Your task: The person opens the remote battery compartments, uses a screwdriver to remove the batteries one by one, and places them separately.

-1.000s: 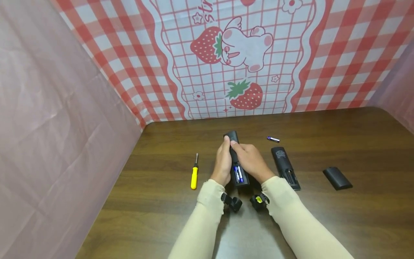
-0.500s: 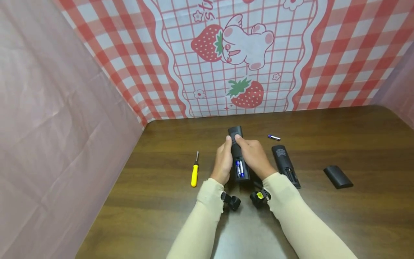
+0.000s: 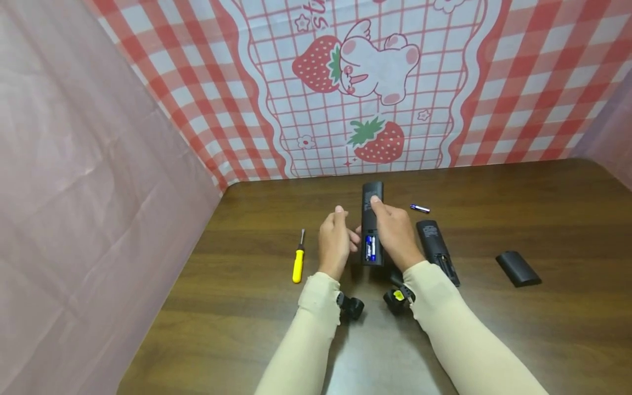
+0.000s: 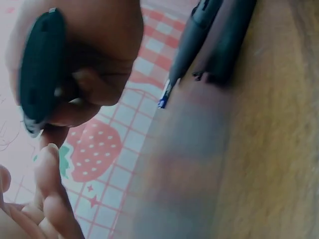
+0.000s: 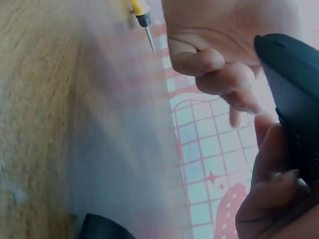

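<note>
My right hand (image 3: 399, 236) grips a black remote control (image 3: 372, 211) by its right side, the thumb lying on its back. The remote's battery bay faces up at the near end, with blue and silver batteries (image 3: 371, 248) inside. Just left of it, my left hand (image 3: 334, 241) holds nothing; its fingers are relaxed and apart from the remote. The left wrist view shows the remote (image 4: 42, 69) end-on in the right hand's fingers. In the right wrist view the left hand (image 5: 224, 64) appears beyond the remote, palm side showing.
On the table (image 3: 237, 318), a yellow-handled screwdriver (image 3: 298, 263) lies left of the hands. To the right are a second black remote (image 3: 436, 249) with its bay uncovered, a loose battery (image 3: 420, 208) behind it, and a black battery cover (image 3: 518, 269) farther right.
My left hand has let go of the remote and moved slightly left. The right hand has carried the remote a little right and away from me, and it now points straighter.
</note>
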Demonstrator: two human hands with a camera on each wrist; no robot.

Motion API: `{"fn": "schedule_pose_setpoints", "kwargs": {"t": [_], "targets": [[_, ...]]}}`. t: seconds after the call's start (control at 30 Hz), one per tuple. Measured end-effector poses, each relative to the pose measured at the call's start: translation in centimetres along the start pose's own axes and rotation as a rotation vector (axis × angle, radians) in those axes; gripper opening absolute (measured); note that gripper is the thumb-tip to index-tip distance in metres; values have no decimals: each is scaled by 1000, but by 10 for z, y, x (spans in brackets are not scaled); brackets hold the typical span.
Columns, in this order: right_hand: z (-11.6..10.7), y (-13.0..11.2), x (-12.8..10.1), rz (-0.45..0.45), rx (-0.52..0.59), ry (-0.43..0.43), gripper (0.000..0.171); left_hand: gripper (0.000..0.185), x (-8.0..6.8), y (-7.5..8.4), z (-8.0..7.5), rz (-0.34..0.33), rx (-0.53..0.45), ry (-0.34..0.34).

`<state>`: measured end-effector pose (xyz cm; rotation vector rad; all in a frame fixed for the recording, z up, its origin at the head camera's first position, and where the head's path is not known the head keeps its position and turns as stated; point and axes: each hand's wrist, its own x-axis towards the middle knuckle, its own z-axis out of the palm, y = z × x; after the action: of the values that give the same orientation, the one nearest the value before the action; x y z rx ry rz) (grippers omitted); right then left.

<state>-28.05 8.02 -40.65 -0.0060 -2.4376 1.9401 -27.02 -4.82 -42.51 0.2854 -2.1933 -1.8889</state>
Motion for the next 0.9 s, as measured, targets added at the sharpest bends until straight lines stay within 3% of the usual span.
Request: {"fn": "schedule_pose_setpoints", "kwargs": {"t": [0.17, 0.4, 0.67, 0.9], "targets": [[-1, 3, -1, 10, -14, 4, 67, 45, -2, -3, -5, 12, -85, -71], [-2, 2, 1, 31, 38, -9, 62, 39, -9, -8, -5, 26, -68, -144], [-3, -4, 4, 40, 57, -20, 61, 27, -11, -4, -17, 94, 136, -186], [-3, 1, 2, 70, 21, -30, 62, 27, -16, -2, -37, 148, 387, -309]]}}
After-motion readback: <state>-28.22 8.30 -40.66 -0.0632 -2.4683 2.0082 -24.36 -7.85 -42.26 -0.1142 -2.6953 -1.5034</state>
